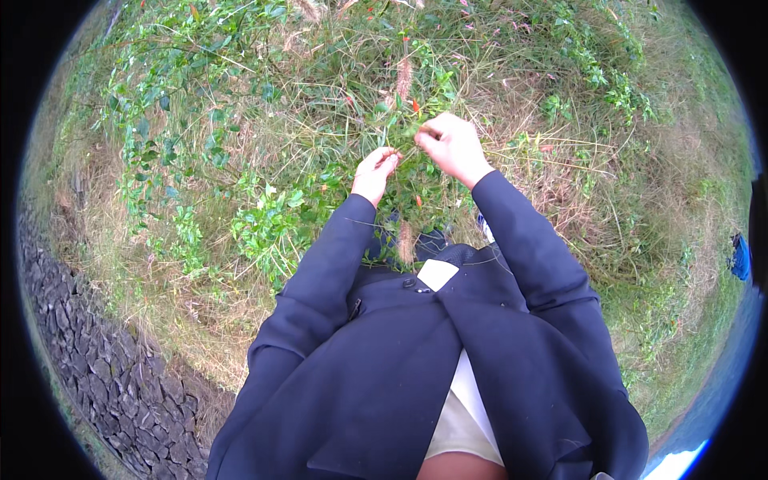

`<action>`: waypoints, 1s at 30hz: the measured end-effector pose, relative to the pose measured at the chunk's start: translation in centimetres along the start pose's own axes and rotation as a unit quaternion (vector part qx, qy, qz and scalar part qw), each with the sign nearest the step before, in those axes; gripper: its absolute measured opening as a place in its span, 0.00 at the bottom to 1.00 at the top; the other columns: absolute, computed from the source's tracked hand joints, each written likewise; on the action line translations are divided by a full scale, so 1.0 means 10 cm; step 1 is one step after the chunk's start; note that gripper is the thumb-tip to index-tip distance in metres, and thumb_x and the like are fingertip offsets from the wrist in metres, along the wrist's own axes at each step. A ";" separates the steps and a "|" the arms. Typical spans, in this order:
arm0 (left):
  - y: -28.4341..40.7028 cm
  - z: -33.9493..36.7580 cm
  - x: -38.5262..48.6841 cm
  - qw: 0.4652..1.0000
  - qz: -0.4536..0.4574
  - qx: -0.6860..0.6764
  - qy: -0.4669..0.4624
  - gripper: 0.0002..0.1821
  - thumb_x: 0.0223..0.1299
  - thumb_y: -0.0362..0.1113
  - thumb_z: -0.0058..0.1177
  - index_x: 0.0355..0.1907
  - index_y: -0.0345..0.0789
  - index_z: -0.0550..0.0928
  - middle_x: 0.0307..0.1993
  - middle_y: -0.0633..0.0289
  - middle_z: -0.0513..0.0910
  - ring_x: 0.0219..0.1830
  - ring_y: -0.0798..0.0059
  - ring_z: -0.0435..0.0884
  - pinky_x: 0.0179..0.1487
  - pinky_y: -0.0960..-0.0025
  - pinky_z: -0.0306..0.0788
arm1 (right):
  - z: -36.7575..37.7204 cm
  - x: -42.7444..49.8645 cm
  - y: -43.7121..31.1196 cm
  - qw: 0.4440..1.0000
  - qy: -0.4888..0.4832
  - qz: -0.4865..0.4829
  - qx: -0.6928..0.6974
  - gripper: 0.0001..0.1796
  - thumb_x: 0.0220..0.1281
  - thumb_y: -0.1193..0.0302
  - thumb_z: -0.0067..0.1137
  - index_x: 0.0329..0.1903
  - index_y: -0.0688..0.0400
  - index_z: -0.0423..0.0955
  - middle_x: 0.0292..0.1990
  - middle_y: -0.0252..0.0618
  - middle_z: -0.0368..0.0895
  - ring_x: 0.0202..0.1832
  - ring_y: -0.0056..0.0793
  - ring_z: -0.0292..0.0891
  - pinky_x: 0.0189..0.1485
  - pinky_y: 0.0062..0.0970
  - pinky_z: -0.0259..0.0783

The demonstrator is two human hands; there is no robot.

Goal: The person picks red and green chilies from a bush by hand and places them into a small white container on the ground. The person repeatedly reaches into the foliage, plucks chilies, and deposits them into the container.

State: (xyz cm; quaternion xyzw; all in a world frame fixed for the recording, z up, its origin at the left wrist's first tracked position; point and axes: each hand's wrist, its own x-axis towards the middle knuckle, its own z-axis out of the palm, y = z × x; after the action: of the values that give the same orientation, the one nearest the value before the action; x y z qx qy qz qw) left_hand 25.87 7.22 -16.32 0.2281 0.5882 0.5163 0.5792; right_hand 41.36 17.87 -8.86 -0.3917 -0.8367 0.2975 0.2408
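Observation:
My left hand (373, 173) has its thumb and fingertips pinched together on a thin stem, with a small orange-red bit showing at the tips. Just up and to the right, my right hand (455, 145) is closed at a blurred green sprig (414, 130); its exact hold is partly hidden by the fingers. A slim red fruit, likely a chili pepper (415, 106), points up above my right fingertips. Another red fruit (419, 201) shows among leaves below the hands. The leafy green plant (408, 180) stands close in front of my body.
Tangled dry grass (576, 162) and leafy shrubs (210, 129) surround me. Bristly brown seed heads rise above (404, 79) and below my hands. A dark stone-faced slope (114, 366) lies lower left. Something blue (740, 258) sits at the far right.

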 end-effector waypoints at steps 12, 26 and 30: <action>-0.02 -0.15 -0.02 0.993 0.011 -0.088 0.080 0.07 0.62 0.28 0.45 0.42 0.32 0.75 0.39 0.67 0.77 0.40 0.82 0.73 0.48 0.79 0.66 | -0.36 -0.38 0.14 0.583 0.074 0.234 0.775 0.06 0.60 0.72 0.50 0.36 0.63 0.70 0.28 0.32 0.72 0.22 0.15 0.61 0.21 0.15 0.57; -0.09 -0.21 0.01 0.986 0.018 -0.161 0.046 0.06 0.63 0.27 0.43 0.41 0.32 0.74 0.39 0.64 0.76 0.44 0.78 0.75 0.46 0.78 0.68 | 0.47 -0.91 -0.01 0.938 -0.178 0.262 0.141 0.18 0.54 0.57 0.57 0.29 0.60 0.79 0.24 0.42 0.79 0.26 0.33 0.76 0.29 0.32 0.71; -0.07 -0.19 -0.01 0.983 0.036 -0.172 0.051 0.06 0.62 0.27 0.46 0.40 0.32 0.75 0.38 0.66 0.78 0.41 0.83 0.73 0.48 0.80 0.64 | 0.64 -0.81 -0.11 0.971 -0.156 0.176 -0.042 0.18 0.53 0.54 0.57 0.29 0.57 0.79 0.27 0.47 0.80 0.32 0.44 0.78 0.37 0.38 0.73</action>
State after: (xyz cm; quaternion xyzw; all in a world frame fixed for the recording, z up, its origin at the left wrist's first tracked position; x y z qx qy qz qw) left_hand 24.40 6.26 -17.29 0.1194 0.5108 0.6410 0.5603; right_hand 41.39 8.84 -13.99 -0.4912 -0.7937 0.3572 0.0345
